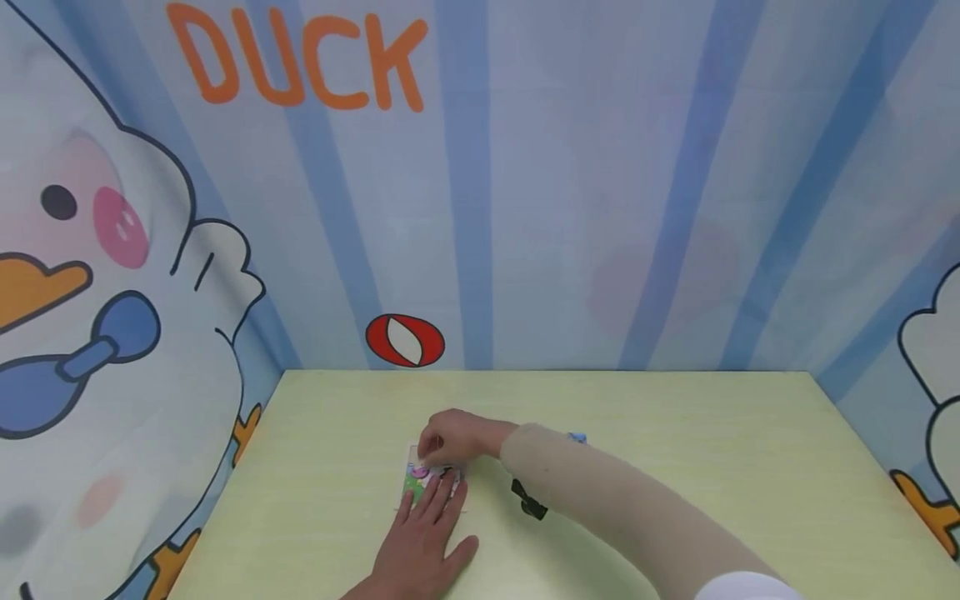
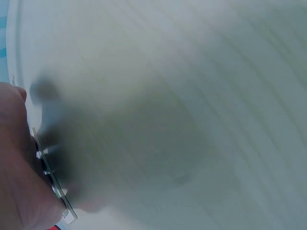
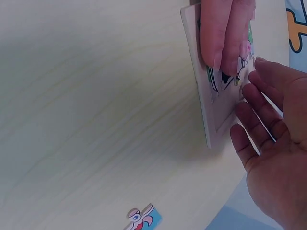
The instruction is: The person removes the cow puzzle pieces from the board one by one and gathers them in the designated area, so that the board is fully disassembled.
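Note:
A small picture puzzle in a pale tray (image 3: 207, 112) lies on the table, its printed scene partly covered by both hands. My left hand (image 1: 422, 542) rests flat on the lower part of the puzzle, fingers extended; two of its fingers (image 3: 214, 33) show over the picture in the right wrist view. My right hand (image 1: 459, 437) is at the puzzle's far edge, thumb and forefinger tips close together against it. Whether a piece sits between those fingertips is hidden. In the blurred left wrist view, the tray's thin edge (image 2: 56, 184) shows beside a hand.
A loose blue puzzle piece (image 1: 577, 437) lies on the table beyond my right forearm. A black wrist-worn device (image 1: 529, 500) hangs under that sleeve. The pale yellow table (image 1: 675, 408) meets a blue striped duck-print backdrop (image 1: 540, 208) behind and at the sides.

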Tool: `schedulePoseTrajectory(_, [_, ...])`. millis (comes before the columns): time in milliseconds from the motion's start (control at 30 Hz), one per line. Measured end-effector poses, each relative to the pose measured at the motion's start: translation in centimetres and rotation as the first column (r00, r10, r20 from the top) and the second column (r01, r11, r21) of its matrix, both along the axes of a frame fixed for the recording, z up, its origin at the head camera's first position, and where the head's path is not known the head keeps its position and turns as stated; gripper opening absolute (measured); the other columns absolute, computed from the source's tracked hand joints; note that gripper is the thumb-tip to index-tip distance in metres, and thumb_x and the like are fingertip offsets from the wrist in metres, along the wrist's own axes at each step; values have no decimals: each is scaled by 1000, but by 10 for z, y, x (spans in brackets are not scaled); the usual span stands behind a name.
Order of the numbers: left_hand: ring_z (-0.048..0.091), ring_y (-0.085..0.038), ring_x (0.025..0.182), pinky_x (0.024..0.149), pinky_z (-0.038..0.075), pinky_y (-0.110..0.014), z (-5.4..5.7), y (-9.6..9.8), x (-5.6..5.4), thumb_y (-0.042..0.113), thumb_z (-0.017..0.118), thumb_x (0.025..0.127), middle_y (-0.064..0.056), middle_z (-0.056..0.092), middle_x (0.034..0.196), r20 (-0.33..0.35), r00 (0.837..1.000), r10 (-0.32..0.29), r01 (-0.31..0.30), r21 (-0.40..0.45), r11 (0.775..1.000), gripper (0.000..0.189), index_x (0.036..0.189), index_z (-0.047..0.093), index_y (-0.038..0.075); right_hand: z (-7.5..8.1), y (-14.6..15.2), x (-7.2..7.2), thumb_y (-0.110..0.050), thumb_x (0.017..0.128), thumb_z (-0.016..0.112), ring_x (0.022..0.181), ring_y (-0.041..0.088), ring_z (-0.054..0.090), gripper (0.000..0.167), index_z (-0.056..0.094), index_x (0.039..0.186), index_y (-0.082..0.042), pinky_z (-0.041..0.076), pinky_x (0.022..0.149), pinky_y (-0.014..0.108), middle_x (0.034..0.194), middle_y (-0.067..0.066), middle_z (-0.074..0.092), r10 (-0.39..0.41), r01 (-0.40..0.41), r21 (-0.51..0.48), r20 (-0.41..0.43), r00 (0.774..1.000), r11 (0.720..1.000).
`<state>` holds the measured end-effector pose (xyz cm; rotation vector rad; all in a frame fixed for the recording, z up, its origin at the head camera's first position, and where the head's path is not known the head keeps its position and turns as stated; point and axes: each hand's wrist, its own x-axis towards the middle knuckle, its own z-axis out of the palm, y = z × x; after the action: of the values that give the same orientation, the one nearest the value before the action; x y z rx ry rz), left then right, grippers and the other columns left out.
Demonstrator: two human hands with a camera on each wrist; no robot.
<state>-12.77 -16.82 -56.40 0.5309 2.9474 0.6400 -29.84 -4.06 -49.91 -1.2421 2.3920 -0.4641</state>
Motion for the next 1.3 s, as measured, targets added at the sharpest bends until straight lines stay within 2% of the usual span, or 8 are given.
schedulePoseTrajectory(167, [24, -31, 163, 127, 20, -66, -1, 0, 0, 61, 43, 110, -8, 29, 175, -24, 1000, -2, 2, -16, 1000, 75, 167, 38, 13, 2, -2, 3, -21, 103, 74, 93, 4, 62, 14, 82, 113, -14, 53, 91, 22, 104, -6, 69, 6, -6, 8, 26, 1000, 1000])
schedulePoseTrajectory(433, [24, -32, 163, 127, 20, -66, -2, 1, -2, 58, 45, 110, -8, 28, 176, -28, 1000, -9, 8, -18, 1000, 73, 167, 38, 13, 7, -3, 8, -26, 102, 76, 89, -1, 65, 16, 82, 111, -14, 53, 87, 20, 98, -12, 74, -23, 24, -9, 108, 994, 1000])
schedulePoseTrajectory(667, [23, -31, 163, 127, 20, -65, -5, 2, -3, 58, 45, 110, -7, 27, 176, -32, 999, -11, 11, -13, 1000, 73, 167, 39, 13, 7, -1, 9, -23, 103, 74, 102, 5, 68, 20, 81, 119, -13, 54, 94, 23, 110, -6, 77, -44, 48, -21, 152, 987, 999])
schedulePoseTrajectory(933, [31, -36, 159, 123, 29, -67, -12, 2, 0, 53, 50, 110, -11, 36, 172, -143, 990, -24, 24, -5, 1000, 69, 163, 45, 10, 8, -1, 13, -18, 104, 72, 102, 5, 68, 20, 80, 121, -10, 54, 95, 24, 109, -6, 77, -91, 103, -30, 284, 955, 994])
schedulePoseTrajectory(1000, [30, -36, 160, 123, 28, -67, -11, 1, 0, 53, 50, 110, -11, 35, 173, -131, 991, -25, 25, -2, 1000, 69, 164, 45, 10, 7, -2, 15, -18, 104, 71, 102, 5, 68, 22, 80, 122, -9, 54, 95, 24, 109, -5, 77, -110, 126, -30, 314, 943, 992])
schedulePoseTrajectory(1100, [26, -34, 162, 125, 25, -66, -9, 0, 0, 55, 47, 111, -10, 32, 175, -79, 997, -21, 21, -2, 1000, 70, 165, 42, 11, 6, -3, 16, -18, 104, 70, 102, 5, 67, 24, 79, 124, -8, 53, 96, 25, 110, -4, 77, -132, 152, -31, 348, 928, 988])
schedulePoseTrajectory(1300, [20, -34, 163, 127, 19, -67, -5, -2, -1, 58, 44, 111, -9, 26, 177, 0, 1000, -19, 19, 16, 1000, 73, 167, 37, 12, 4, -4, 17, -19, 105, 69, 98, 6, 64, 24, 78, 125, -8, 52, 94, 25, 109, -5, 75, -147, 174, -42, 369, 918, 984])
